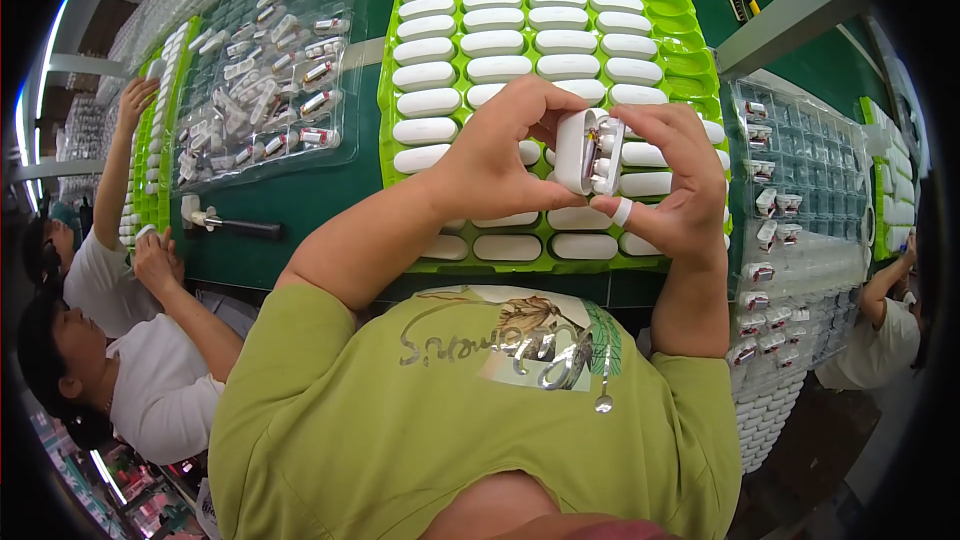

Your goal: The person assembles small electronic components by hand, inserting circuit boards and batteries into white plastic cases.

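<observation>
Above the lime-green tray (690,15), my left hand (500,155) grips a small white earbud charging case shell (571,152) between thumb and fingers. My right hand (682,180) pinches the white inner insert (607,156) at the shell's open side, with a white band around the thumb. Between shell and insert a narrow gap shows thin parts, some reddish or purple; whether the two pieces touch is hard to tell. Rows of rounded white cases (492,44) lie in the tray's pockets beneath and beyond my hands.
To the left, a clear blister tray (355,130) holds loose small parts, and a black-handled hammer (240,226) lies on the green table. At right, another clear tray (800,155) carries several inserts. A metal post (795,18) rises at far right. Co-workers (140,365) sit on the left.
</observation>
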The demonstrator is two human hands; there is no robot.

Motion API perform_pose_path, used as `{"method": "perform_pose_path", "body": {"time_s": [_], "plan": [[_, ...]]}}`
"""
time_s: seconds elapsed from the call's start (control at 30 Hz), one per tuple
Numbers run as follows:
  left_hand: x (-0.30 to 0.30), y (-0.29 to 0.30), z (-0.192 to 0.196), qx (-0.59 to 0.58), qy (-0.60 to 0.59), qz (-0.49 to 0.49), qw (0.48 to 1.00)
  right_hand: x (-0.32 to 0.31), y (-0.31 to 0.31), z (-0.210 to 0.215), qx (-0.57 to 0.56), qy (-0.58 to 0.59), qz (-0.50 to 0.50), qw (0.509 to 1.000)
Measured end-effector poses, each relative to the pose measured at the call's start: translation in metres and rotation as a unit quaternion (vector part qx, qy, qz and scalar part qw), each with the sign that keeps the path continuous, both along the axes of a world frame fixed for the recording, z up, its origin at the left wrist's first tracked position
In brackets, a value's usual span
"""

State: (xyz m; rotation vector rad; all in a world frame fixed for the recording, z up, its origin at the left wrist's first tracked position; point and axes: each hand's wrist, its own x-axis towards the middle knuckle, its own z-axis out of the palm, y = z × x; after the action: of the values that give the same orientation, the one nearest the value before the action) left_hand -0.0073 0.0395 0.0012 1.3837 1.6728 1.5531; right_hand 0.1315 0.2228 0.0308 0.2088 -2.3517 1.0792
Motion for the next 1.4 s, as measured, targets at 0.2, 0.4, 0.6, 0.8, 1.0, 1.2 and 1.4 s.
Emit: {"method": "perform_pose_path", "body": {"time_s": [0.2, 0.4, 0.6, 0.8, 1.0, 1.2, 1.4], "plan": [[0.002, -0.002, 0.002, -0.008, -0.018, -0.018, 1.0, 0.0, 0.001, -0.001, 0.004, -0.008, 0.011, 1.0], [0.002, -0.005, 0.004, -0.001, 0.015, -0.039, 0.999, 0.0, -0.002, 0.0, -0.009, -0.023, 0.028, 0.999], [0.004, -0.004, 0.006, -0.007, 0.031, -0.048, 0.998, 0.003, 0.0, 0.0, -0.018, -0.044, 0.033, 0.998], [0.008, 0.0, 0.001, 0.008, -0.054, -0.008, 0.998, 0.002, -0.002, -0.002, -0.043, -0.025, 0.017, 0.999], [0.004, -0.003, 0.005, 0.035, 0.008, -0.046, 0.998, 0.006, -0.003, 0.003, 0.011, -0.014, 0.031, 0.999], [0.009, -0.002, 0.006, 0.006, 0.027, -0.016, 0.999, 0.001, -0.003, 0.001, -0.064, -0.043, 0.033, 0.996], [0.01, -0.002, 0.008, 0.001, 0.01, -0.012, 1.0, 0.002, -0.002, -0.005, -0.034, -0.014, 0.022, 0.999]]}}
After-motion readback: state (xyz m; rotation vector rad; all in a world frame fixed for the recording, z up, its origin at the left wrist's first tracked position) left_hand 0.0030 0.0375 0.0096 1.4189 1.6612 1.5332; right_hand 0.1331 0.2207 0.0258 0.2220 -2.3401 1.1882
